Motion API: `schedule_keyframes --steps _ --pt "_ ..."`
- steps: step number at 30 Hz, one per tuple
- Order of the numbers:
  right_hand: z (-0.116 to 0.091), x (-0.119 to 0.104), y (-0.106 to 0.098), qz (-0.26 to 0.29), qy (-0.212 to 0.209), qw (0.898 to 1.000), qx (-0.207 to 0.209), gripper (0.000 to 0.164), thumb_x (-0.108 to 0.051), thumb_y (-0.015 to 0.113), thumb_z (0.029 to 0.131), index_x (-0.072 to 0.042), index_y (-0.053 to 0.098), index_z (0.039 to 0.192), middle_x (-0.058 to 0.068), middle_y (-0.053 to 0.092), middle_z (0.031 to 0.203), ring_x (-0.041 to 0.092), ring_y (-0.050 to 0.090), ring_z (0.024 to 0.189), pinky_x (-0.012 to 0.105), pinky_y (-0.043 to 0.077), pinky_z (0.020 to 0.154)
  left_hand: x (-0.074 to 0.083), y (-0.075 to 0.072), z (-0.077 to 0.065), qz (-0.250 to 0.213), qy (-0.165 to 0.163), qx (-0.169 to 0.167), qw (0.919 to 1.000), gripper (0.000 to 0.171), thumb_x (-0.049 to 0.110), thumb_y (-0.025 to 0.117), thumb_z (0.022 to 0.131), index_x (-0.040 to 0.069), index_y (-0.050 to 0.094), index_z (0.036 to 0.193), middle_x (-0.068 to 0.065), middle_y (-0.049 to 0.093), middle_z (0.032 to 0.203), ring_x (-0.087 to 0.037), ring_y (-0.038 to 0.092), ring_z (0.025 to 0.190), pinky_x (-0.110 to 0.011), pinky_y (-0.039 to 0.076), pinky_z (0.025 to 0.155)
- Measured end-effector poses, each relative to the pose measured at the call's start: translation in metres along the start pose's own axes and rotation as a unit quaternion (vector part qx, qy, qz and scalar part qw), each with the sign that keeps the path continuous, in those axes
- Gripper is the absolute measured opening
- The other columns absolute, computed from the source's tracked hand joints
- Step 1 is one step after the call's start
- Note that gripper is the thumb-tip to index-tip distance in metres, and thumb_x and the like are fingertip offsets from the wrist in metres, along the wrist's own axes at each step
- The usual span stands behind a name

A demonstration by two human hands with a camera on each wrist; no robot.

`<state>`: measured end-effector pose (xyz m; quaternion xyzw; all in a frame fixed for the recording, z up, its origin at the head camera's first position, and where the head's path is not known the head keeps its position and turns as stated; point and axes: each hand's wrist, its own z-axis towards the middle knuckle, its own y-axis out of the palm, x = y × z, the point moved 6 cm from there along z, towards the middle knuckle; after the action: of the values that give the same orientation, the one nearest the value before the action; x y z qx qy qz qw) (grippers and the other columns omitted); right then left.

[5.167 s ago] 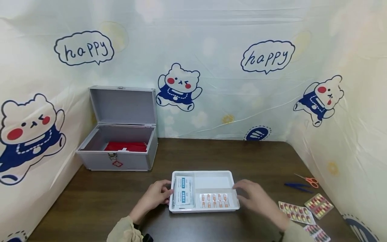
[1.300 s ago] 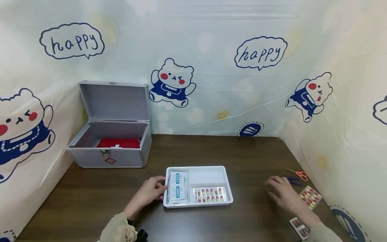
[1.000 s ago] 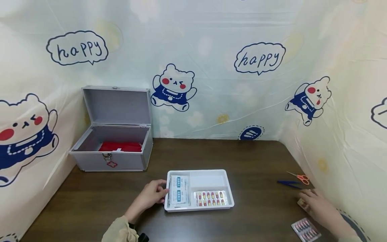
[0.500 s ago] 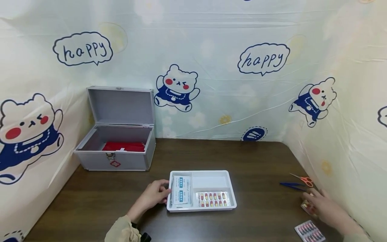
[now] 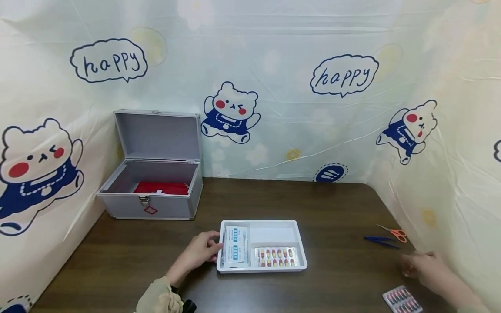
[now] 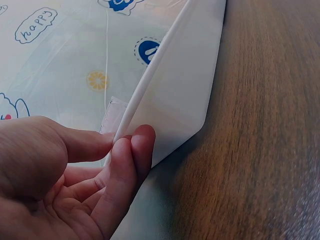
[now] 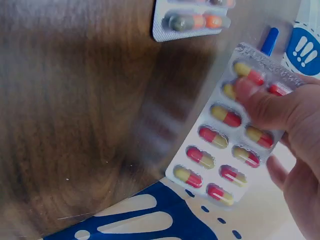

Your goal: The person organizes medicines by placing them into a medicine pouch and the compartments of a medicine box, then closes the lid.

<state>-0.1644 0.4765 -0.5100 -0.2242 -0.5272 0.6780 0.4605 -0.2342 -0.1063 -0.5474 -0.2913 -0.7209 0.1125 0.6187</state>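
Note:
My left hand (image 5: 201, 250) pinches the left rim of a white divided tray (image 5: 274, 271), thumb on the rim and fingers against its outer wall (image 6: 185, 75). In the tray's left compartment lie white packets with blue print (image 5: 235, 245); a blister pack of red-and-yellow capsules (image 5: 276, 257) sits in the front right one. At the table's right side, my right hand (image 5: 424, 269) holds another blister pack of red-and-yellow capsules (image 7: 212, 135), thumb pressed over its face, the pack tilted above the table. A darker blister pack (image 5: 402, 300) lies just below that hand.
Orange-handled scissors (image 5: 396, 233) and blue tweezers (image 5: 381, 241) lie beyond the right hand. A grey metal case (image 5: 150, 206) stands at the back left, lid up, with a red pouch (image 5: 162, 188) inside. Printed cloth walls border the brown table (image 5: 321, 208).
The right hand has moved from the tray to the far right and lifted a red-and-yellow blister pack off the table. Another such pack now lies in the tray. The left hand stays put.

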Motion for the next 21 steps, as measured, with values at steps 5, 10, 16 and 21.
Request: schedule_keyframes --steps 5,10,16,21 --pt "0.003 -0.008 -0.003 0.133 0.015 0.991 -0.002 0.044 0.001 0.082 0.064 -0.018 0.05 0.087 -0.02 0.056 0.068 -0.012 0.042 0.054 0.016 0.034 0.04 0.001 0.0 -0.001 0.001 -0.003 0.003 1.0 0.044 0.008 0.068 0.093 -0.004 0.056 0.133 -0.006 0.063 0.075 -0.015 0.059 0.058 -0.028 0.055 0.057" --pt "0.011 -0.012 -0.008 0.172 0.096 0.98 0.008 0.045 0.0 0.081 0.07 -0.011 0.054 0.105 -0.014 0.061 0.064 -0.011 0.037 0.047 0.017 0.031 0.039 0.001 -0.002 -0.002 -0.004 -0.01 0.004 0.9999 0.045 0.008 0.068 0.093 -0.004 0.055 0.134 -0.006 0.063 0.075 -0.015 0.059 0.059 -0.028 0.055 0.058" --pt "0.023 -0.024 -0.009 0.22 0.091 0.971 0.008 0.063 0.0 0.078 0.077 -0.014 0.06 0.136 -0.022 0.05 0.065 -0.011 0.034 0.049 0.015 0.033 0.044 0.001 -0.002 -0.002 -0.006 -0.007 0.001 1.0 0.044 0.008 0.067 0.093 -0.004 0.055 0.134 -0.006 0.063 0.075 -0.015 0.059 0.059 -0.028 0.055 0.057" --pt "0.031 -0.04 -0.006 0.305 0.1 0.946 -0.04 0.07 0.002 0.067 0.089 -0.016 0.042 0.152 -0.014 0.048 0.067 -0.009 0.038 0.049 0.019 0.038 0.043 0.003 0.0 -0.002 -0.001 0.012 0.002 0.9999 0.042 0.006 0.066 0.093 -0.006 0.055 0.132 -0.005 0.064 0.074 -0.013 0.059 0.058 -0.026 0.053 0.055"
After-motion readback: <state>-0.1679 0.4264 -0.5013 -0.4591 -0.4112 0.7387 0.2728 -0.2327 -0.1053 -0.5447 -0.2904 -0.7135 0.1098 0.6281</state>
